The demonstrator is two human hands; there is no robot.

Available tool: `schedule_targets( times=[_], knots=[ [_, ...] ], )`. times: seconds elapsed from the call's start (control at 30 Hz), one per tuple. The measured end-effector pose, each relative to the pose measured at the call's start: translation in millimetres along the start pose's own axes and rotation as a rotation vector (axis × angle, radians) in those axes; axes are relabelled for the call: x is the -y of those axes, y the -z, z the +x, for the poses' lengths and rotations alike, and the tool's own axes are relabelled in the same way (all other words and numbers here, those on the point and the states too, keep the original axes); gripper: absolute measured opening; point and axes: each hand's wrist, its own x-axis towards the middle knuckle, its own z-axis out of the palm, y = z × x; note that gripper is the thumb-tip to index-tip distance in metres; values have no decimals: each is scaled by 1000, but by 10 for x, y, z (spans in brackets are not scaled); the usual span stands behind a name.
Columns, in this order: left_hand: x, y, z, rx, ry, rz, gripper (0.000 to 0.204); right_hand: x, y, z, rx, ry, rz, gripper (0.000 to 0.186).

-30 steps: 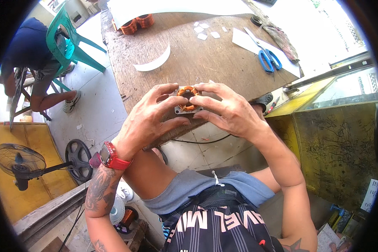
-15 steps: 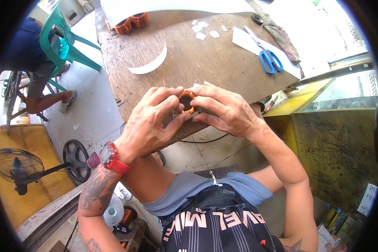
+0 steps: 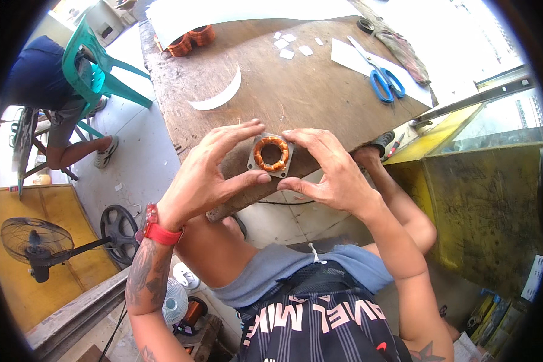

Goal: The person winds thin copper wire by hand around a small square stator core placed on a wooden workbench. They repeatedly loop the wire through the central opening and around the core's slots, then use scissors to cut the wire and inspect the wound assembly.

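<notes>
A small motor stator (image 3: pixel 259 158) with a square metal frame and a ring of orange copper windings lies face up at the table's near edge. My left hand (image 3: pixel 218 161) curves around its left side, fingers stretched beyond the upper corner and thumb by the lower edge. On the other side, my right hand (image 3: pixel 327 172) has its fingertips at the upper right corner and its thumb below the frame. Both hands are open, with finger and thumb well apart. The ring's dark central hole is in plain sight.
Blue-handled scissors (image 3: pixel 387 84) rest partly on white sheet material at the right. A curved white strip (image 3: pixel 222 98), several small white pieces (image 3: pixel 287 53) and copper coils (image 3: pixel 190 40) lie farther back on the wooden table (image 3: pixel 308 90). A person sits on a green chair (image 3: pixel 81 66), left.
My fingers have spread away from the stator, which they were gripping with fingertips on its windings. It now shows fully, turned face up. My hands have opened around it.
</notes>
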Motion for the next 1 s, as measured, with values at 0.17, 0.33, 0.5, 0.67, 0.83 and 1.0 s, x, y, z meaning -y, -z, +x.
schedule_targets(
  times=[0.17, 0.33, 0.5, 0.67, 0.83, 1.0],
  knots=[
    [93, -124, 69, 35, 23, -91, 59, -150, 139, 200, 157, 43, 145, 57],
    [137, -310, -28, -67, -21, -58, 64, -40, 252, 292, 153, -35, 203, 44],
    [135, -393, -57, -114, -3, -69, 65, 154, 153, 462, 108, 72, -126, 25],
    [131, -407, -64, -120, -1, -95, 65, 179, 179, 560, 229, 31, -172, 22],
    [178, -418, -51, -112, -49, -70, 67, 58, 37, 529, 114, 67, -96, 22],
    [41, -452, -71, -193, 115, -98, 84, 49, 219, 295, -123, -174, 90, 24]
  ],
)
